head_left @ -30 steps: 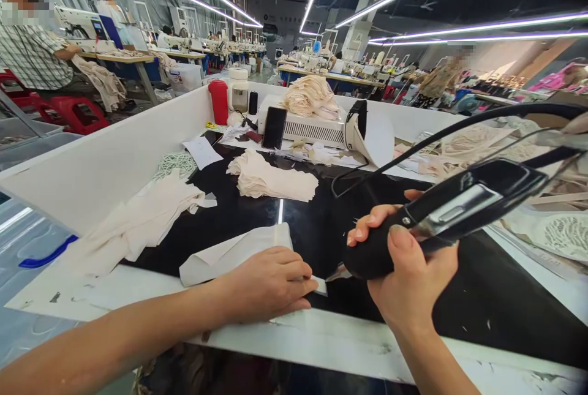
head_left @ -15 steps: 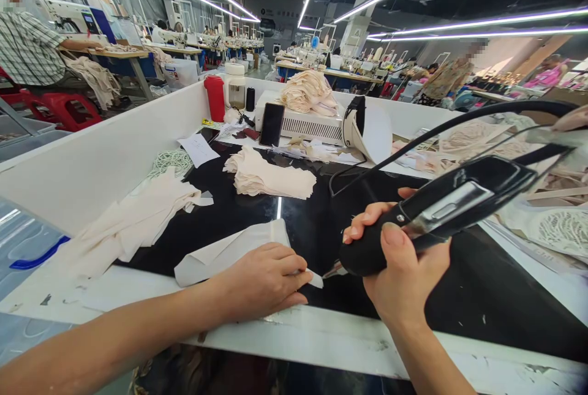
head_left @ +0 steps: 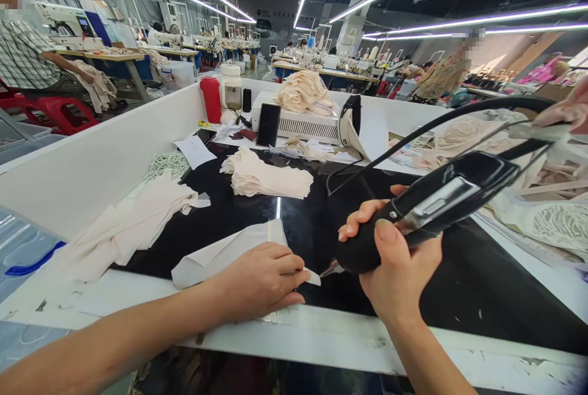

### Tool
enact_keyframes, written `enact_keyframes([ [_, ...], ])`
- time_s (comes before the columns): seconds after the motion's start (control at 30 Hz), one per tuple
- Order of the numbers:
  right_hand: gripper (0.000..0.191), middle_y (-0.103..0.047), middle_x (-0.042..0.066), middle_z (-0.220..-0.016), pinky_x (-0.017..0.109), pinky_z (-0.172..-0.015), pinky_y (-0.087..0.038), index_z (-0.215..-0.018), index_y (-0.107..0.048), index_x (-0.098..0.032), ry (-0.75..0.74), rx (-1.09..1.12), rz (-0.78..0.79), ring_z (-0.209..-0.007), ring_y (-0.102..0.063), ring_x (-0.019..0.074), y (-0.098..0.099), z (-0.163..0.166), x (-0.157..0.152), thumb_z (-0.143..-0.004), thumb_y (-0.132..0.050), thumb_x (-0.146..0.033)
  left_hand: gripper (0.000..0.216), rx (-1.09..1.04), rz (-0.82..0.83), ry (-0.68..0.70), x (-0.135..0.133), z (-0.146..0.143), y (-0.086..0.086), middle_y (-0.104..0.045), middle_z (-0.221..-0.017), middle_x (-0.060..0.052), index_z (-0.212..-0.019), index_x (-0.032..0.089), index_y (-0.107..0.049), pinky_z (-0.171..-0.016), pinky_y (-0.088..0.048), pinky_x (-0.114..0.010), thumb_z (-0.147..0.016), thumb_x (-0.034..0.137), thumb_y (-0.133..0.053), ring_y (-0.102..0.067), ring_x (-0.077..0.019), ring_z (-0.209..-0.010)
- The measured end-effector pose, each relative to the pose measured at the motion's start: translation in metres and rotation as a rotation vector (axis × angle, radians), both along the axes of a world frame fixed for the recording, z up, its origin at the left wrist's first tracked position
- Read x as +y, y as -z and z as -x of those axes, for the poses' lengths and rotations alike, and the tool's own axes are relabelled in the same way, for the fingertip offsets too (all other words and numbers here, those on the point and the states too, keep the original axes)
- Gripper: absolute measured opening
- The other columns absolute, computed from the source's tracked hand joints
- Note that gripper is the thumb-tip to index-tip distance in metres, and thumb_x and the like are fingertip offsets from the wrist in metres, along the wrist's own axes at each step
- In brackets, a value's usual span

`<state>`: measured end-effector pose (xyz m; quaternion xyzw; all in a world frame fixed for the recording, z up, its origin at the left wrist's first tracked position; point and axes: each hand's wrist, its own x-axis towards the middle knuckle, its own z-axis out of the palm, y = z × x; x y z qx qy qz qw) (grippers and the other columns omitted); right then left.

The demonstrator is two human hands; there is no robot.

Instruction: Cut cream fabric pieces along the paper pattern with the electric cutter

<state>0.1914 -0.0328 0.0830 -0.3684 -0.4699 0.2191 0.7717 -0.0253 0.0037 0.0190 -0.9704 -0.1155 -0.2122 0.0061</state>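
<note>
My left hand [head_left: 269, 275] lies over a white fabric piece [head_left: 220, 254] on the black work surface [head_left: 487, 297]. Its fingers are curled together at the fabric's right end, and a narrow white tip pokes out past them. In my right hand [head_left: 395, 260] is a black corded hand tool [head_left: 436, 199] with a silver lever along its side. Fingers and thumb wrap round its dark body. The tool's thin metal tip points left and down, close to the protruding fabric end; whether they touch I cannot tell.
A stack of cream fabric pieces [head_left: 269, 174] lies ahead, and a looser pile [head_left: 128, 220] to the left. Behind stand a phone [head_left: 268, 124], a red cup [head_left: 211, 100] and a white box [head_left: 303, 127]. The tool's cable [head_left: 413, 131] arches right, near another person's hand [head_left: 567, 110].
The view has shifted slightly. My hands keep nearly the same pose, fabric and tool still held. At the right edge, the other person's hand shows more; the seated person's arm at left has lowered.
</note>
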Motion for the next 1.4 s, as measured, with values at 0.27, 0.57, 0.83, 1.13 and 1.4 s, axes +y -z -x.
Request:
enact_keyframes([
  [0.27,0.048,-0.070,-0.005,-0.086,0.030,-0.052,-0.061,-0.127,-0.066,-0.030,-0.023,0.085,-0.047,-0.060,-0.066,0.0160,-0.009,0.002,0.003,-0.092,-0.097,-0.042,0.033,-0.008,0.008,0.014,0.000,-0.001,-0.002,-0.078,-0.119,-0.008,-0.134,0.015,-0.073,-0.102,-0.059,-0.038,-0.118,0.043,-0.071,-0.071,-0.0237,-0.108],
  [0.57,0.049,-0.070,-0.005,-0.088,0.031,-0.056,-0.063,-0.128,-0.065,-0.030,-0.007,0.025,-0.014,-0.061,-0.067,0.0160,-0.001,0.001,0.001,-0.093,-0.097,-0.044,0.032,-0.007,0.006,0.015,-0.001,-0.001,-0.002,-0.079,-0.123,-0.007,-0.135,0.015,-0.073,-0.103,-0.060,-0.039,-0.118,0.043,-0.070,-0.072,-0.0234,-0.112],
  [0.83,0.049,-0.072,-0.006,-0.084,0.029,-0.052,-0.063,-0.126,-0.067,-0.028,-0.012,0.088,-0.067,-0.059,-0.067,0.0157,-0.007,0.001,0.005,-0.091,-0.099,-0.040,0.032,-0.062,0.019,0.047,0.003,0.000,0.004,-0.080,-0.121,-0.008,-0.135,0.014,-0.073,-0.104,-0.060,-0.041,-0.120,0.041,-0.065,-0.074,-0.0255,-0.110],
  [1.13,0.044,-0.072,-0.005,-0.088,0.028,-0.057,-0.064,-0.129,-0.066,-0.029,-0.018,0.030,-0.046,-0.061,-0.069,0.0144,0.001,0.002,0.002,-0.097,-0.095,-0.039,0.030,-0.051,0.050,0.036,0.001,-0.001,-0.001,-0.080,-0.119,-0.009,-0.132,0.014,-0.075,-0.106,-0.059,-0.038,-0.118,0.041,-0.069,-0.074,-0.0249,-0.108],
  [1.4,0.047,-0.071,-0.006,-0.087,0.030,-0.056,-0.063,-0.128,-0.065,-0.029,-0.007,0.024,-0.044,-0.060,-0.068,0.0150,0.001,0.003,0.004,-0.095,-0.096,-0.042,0.029,-0.090,0.134,0.011,0.004,0.002,-0.001,-0.080,-0.125,-0.010,-0.135,0.016,-0.077,-0.110,-0.059,-0.038,-0.120,0.038,-0.065,-0.075,-0.0257,-0.115],
])
